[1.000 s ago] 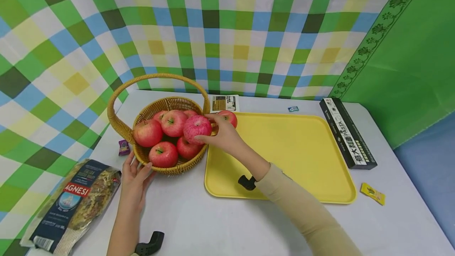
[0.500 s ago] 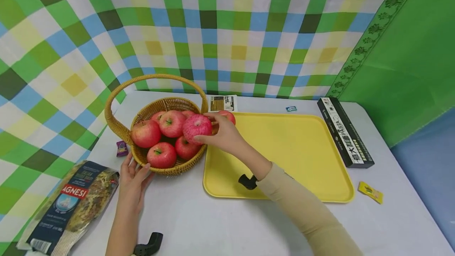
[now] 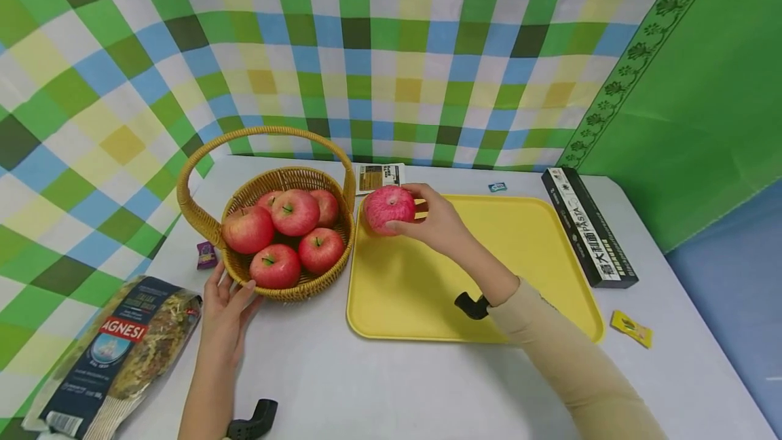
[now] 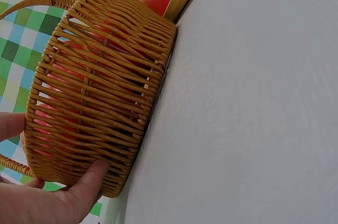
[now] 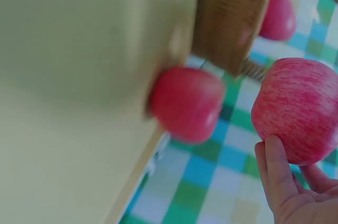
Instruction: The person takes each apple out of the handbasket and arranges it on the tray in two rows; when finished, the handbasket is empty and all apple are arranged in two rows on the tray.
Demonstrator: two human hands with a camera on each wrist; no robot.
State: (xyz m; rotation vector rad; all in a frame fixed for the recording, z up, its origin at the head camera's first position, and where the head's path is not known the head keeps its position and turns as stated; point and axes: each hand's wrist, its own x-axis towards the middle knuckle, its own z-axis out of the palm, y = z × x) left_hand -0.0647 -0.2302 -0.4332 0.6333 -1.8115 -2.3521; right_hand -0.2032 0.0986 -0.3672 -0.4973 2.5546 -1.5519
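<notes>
the right hand point(image 3: 441, 224) has its fingers and thumb clamped on a red apple point(image 3: 389, 210), held over the far left corner of a yellow tray point(image 3: 507, 270). just beyond those fingers, a second red apple point(image 5: 187, 104) sits at the tray's edge, apart from the held one and hidden behind it in the head view. just left of the same fingers stands a wicker basket point(image 4: 100, 102) of apples point(image 3: 295, 212), its tall handle point(image 3: 265, 130) arching up beside them. the left hand point(image 3: 222, 314) rests on the basket's near left side, thumb and fingers spread apart. beyond its fingertips lies a small purple packet point(image 3: 206, 255); left of them, a pasta bag point(image 3: 125, 352) marked agnesi. a printed white packet point(image 3: 380, 176) lies behind the right fingertips, a small blue one point(image 3: 497, 187) farther right. well to their right are a black pasta box point(image 3: 589, 229) and, nearer the person, a yellow packet point(image 3: 632, 328).
</notes>
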